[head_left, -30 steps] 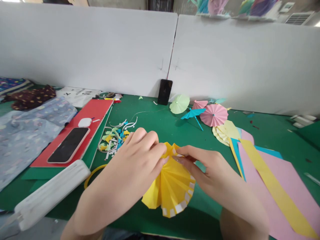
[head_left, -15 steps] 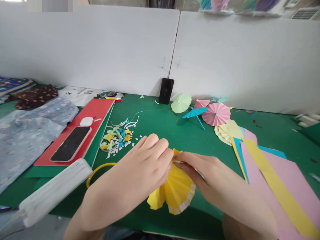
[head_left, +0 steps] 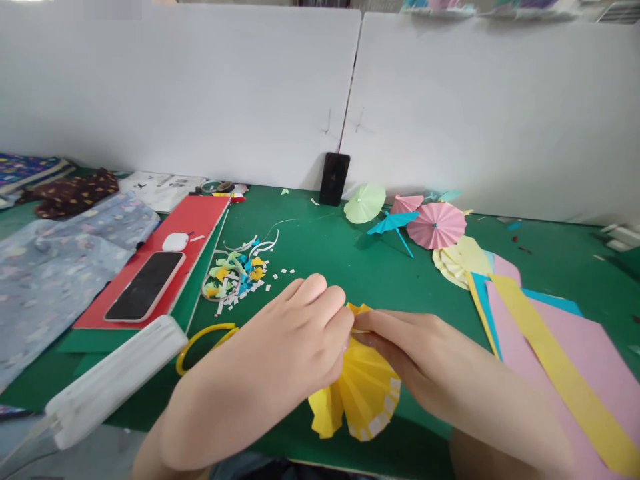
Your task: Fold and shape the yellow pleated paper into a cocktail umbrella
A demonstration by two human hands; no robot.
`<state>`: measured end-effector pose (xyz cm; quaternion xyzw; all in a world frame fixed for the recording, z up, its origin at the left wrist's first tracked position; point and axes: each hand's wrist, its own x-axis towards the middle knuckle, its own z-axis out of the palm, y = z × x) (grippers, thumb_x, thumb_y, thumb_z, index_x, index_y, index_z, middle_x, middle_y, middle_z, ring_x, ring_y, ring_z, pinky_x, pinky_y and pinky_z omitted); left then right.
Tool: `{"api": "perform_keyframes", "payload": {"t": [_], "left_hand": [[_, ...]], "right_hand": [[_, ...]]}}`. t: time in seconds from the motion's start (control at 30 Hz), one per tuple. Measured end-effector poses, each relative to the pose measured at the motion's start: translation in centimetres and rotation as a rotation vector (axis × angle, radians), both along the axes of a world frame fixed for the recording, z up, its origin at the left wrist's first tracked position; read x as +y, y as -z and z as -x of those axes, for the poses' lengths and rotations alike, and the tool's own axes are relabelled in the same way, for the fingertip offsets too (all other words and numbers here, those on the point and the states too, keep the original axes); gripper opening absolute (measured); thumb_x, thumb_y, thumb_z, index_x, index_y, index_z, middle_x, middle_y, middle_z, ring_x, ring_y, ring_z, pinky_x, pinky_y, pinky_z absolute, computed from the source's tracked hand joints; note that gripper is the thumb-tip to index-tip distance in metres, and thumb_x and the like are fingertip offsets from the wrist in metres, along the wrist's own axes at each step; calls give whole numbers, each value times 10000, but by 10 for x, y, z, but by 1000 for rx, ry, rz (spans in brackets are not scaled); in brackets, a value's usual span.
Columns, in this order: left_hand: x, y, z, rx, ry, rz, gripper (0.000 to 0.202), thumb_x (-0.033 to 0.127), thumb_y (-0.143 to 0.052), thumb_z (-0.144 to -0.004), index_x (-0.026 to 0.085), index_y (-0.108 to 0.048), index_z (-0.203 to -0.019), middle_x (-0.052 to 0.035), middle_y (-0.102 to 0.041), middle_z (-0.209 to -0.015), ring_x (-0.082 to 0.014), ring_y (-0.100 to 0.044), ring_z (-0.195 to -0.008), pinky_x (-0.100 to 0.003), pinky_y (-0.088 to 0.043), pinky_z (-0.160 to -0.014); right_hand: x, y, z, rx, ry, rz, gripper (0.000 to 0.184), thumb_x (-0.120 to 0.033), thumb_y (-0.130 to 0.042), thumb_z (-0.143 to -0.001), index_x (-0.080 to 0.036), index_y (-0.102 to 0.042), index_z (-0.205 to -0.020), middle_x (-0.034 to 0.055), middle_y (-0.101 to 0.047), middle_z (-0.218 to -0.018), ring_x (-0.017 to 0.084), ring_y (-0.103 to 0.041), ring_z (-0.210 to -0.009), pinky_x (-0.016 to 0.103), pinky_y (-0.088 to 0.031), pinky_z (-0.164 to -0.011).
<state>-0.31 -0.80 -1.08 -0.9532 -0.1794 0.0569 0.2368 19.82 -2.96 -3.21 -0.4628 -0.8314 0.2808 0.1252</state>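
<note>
A yellow pleated paper fan (head_left: pixel 363 393) with white tape squares along its curved edge hangs just above the green mat (head_left: pixel 320 247), near its front edge. My left hand (head_left: pixel 295 347) pinches the fan's gathered top from the left, fingers curled. From the right, my right hand (head_left: pixel 415 367) pinches the same top, fingertips meeting the left hand's. Both hands hide the fan's upper half.
Finished paper umbrellas, green (head_left: pixel 365 203), blue (head_left: pixel 393 225) and pink (head_left: pixel 436 225), stand at the back. Pink and yellow paper sheets (head_left: pixel 555 353) lie right. Paper scraps (head_left: pixel 235 270), a yellow ring (head_left: pixel 200 340), a white case (head_left: pixel 115 380), a phone (head_left: pixel 145 287) on a red board lie left.
The fan has folded narrower and slid toward the mat's front edge. My hands have closed tighter together on its top. The view has shifted slightly.
</note>
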Motion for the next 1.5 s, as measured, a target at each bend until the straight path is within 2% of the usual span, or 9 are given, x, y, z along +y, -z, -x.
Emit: {"api": "perform_keyframes", "payload": {"t": [0.17, 0.37, 0.47, 0.57, 0.77, 1.0, 1.17, 1.33, 1.5], "left_hand": [[2, 3, -2, -95, -9, 28, 191, 15, -418, -773, 155, -548, -777, -33, -431, -743, -209, -406, -727, -383, -349, -668], [7, 3, 2, -262, -50, 211, 181, 156, -398, -898, 165, -524, -769, -16, -449, -754, -192, -399, -745, -382, -332, -722], [7, 3, 5, -222, -19, 185, 162, 146, -409, -900, 164, -540, -807, -24, -480, -793, -206, -414, -797, -386, -322, -743], [5, 2, 7, -191, 22, 164, 156, 144, -431, -890, 169, -528, -771, -19, -472, -776, -201, -399, -769, -378, -311, -713], [5, -2, 8, -204, 61, 222, 131, 114, -443, -880, 172, -518, -789, -4, -460, -739, -178, -382, -725, -348, -294, -660], [9, -3, 5, -334, 4, 418, 220, 113, -380, -917, 169, -513, -751, -2, -479, -733, -168, -398, -730, -337, -295, -699], [8, -3, 4, -354, 23, 392, 238, 161, -370, -921, 167, -500, -722, -2, -470, -710, -174, -381, -700, -345, -278, -657], [6, 3, 4, -378, 16, 360, 237, 161, -368, -917, 167, -472, -704, 2, -452, -710, -169, -373, -705, -351, -281, -664], [4, 6, 1, -395, -14, 417, 186, 141, -430, -880, 174, -452, -699, 12, -437, -699, -160, -360, -697, -341, -298, -670]], "right_hand": [[-1, -2, 1, 41, 8, 7, 246, -38, -396, -893, -242, -533, -896, -25, -656, -837, 141, -614, -690, 255, -469, -637], [-2, -2, 2, 43, 2, 28, 248, -42, -419, -890, -255, -543, -922, -42, -666, -867, 133, -619, -704, 252, -466, -638], [-2, -3, 2, 29, -10, 25, 236, -61, -411, -900, -249, -550, -931, -26, -671, -865, 143, -631, -713, 259, -482, -649], [-2, -5, -1, 30, -50, 19, 241, -82, -389, -911, -237, -573, -910, -3, -680, -842, 148, -647, -705, 257, -497, -652], [0, -8, -5, 36, -95, 1, 260, -91, -401, -910, -243, -610, -931, 10, -701, -830, 157, -670, -735, 254, -519, -675], [-2, -10, -7, 52, -94, -37, 294, -69, -427, -890, -250, -638, -988, 11, -719, -855, 147, -676, -724, 230, -521, -646], [-3, -11, -7, 47, -113, -27, 286, -79, -416, -903, -238, -637, -991, 19, -718, -876, 148, -675, -743, 235, -522, -664], [-2, -11, -6, 18, -117, -10, 280, -84, -401, -911, -235, -629, -970, 16, -711, -860, 148, -669, -739, 240, -518, -668], [-3, -9, -6, 6, -107, -13, 284, -78, -390, -907, -229, -628, -941, 16, -701, -824, 151, -664, -728, 245, -513, -672]]}}
